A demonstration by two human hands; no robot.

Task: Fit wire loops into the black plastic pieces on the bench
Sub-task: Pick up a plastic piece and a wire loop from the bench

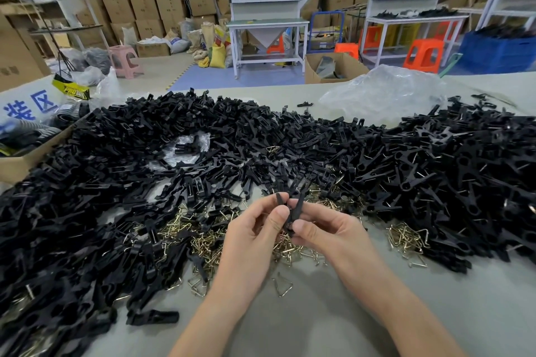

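Observation:
My left hand (255, 229) and my right hand (324, 229) meet over the middle of the bench, both pinching black plastic pieces (293, 209) held upright between thumbs and fingers. Whether a wire loop sits in them is hidden by my fingers. Under and around my hands lies a scatter of brass-coloured wire loops (203, 238). One loose wire loop (282, 287) lies alone on the grey bench near my left wrist. A huge heap of black plastic pieces (121, 182) covers the left and middle; another heap (435, 171) fills the right.
The grey bench (290, 322) shows bare in front of me. A cardboard box (17, 162) sits at the left edge, a crumpled clear plastic bag (383, 93) at the back right. Beyond stand white workstations, coloured stools and stacked cartons.

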